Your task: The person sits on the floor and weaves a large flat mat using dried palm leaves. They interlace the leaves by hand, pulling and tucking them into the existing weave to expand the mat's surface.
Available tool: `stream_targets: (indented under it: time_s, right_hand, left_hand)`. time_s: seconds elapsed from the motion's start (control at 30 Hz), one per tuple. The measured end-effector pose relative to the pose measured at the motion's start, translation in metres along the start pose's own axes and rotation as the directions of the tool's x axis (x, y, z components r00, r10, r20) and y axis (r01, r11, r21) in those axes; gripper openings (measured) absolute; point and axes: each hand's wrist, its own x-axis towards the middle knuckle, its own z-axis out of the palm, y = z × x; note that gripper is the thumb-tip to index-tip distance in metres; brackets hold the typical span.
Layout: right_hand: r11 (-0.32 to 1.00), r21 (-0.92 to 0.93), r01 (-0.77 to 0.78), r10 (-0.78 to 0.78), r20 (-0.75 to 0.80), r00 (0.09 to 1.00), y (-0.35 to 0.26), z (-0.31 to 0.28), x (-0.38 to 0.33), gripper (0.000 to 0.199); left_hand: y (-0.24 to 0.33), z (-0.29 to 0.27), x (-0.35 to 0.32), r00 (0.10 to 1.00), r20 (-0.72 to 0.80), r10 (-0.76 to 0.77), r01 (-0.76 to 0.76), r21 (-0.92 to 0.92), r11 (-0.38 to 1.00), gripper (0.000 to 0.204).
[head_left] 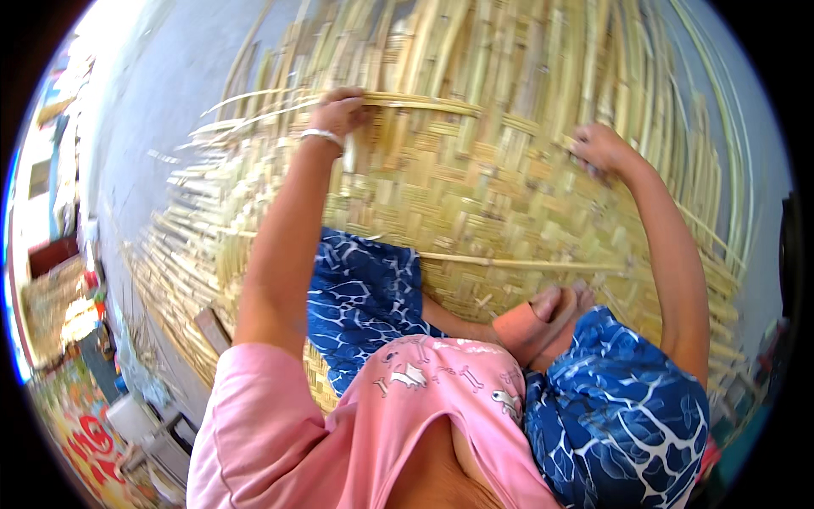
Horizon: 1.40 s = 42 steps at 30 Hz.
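spread over the grey floor, directly below and between both hands: a cane mat, woven on the near side, with loose slats running out beyond. left grip: curled narrow around thin pale strips lying crosswise at the weave's far edge. right grip: bent inward, low over the mat; too blurred to tell whether pinching a slat or only touching.

It appears to be a simple home workshop. A half-woven split-cane mat covers much of the smooth grey concrete floor; strong daylight enters at the left, where a white container stands among mixed household clutter.
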Motion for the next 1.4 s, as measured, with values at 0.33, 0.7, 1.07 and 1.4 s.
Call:
stream_targets:
  time_s: [0.33,0.7,1.07,1.4]
  right_hand:
    - [0.991,0.027,-0.132,0.133,-0.051,0.990,-0.017,0.010,-0.012,0.020]
    - [0.982,0.173,-0.082,0.101,-0.100,0.990,-0.006,0.012,-0.015,0.019]
    - [0.999,-0.028,-0.038,0.032,-0.179,0.983,-0.002,0.008,-0.012,0.020]
    - [0.976,0.213,-0.047,0.072,-0.109,0.992,0.003,0.004,-0.006,0.018]
  left_hand:
    - [-0.006,-0.014,0.009,0.993,0.103,-0.054,0.074,-0.200,0.977,0.013]
    - [0.008,-0.023,0.013,0.997,0.043,-0.058,0.064,-0.154,0.986,0.013]
    - [0.029,0.051,-0.040,0.978,0.032,0.208,-0.173,0.685,0.708,0.033]
    - [0.012,0.141,-0.028,0.696,0.674,0.247,-0.630,0.738,-0.241,0.028]
